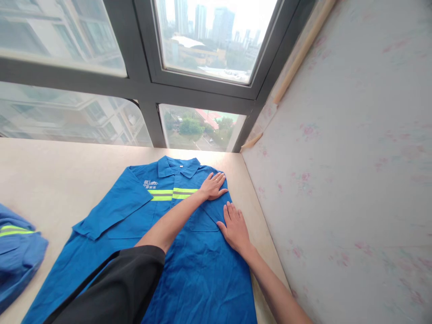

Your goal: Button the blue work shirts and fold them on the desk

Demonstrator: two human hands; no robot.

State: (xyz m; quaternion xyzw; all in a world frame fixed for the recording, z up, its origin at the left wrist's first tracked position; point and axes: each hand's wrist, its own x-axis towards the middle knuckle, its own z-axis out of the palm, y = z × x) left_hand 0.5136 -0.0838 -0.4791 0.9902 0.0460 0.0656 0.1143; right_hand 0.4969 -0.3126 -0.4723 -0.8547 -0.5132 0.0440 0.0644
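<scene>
A blue work shirt lies spread face up, its collar pointing at the window. A yellow-green reflective stripe runs across its chest, and a white logo sits on the left side of the picture. My left hand rests flat on the shirt near the shoulder at the right, fingers stretched out, covering the end of the stripe. Below it, my right hand lies flat along the shirt's right edge, fingers extended. Neither hand grips the cloth. The sleeve at the left is laid out over the shirt's body; the one at the right is partly hidden by my hands.
A second blue garment with a yellow-green stripe lies bunched at the left edge on the pale surface. A floral-papered wall stands close on the right. Grey window frames border the far side.
</scene>
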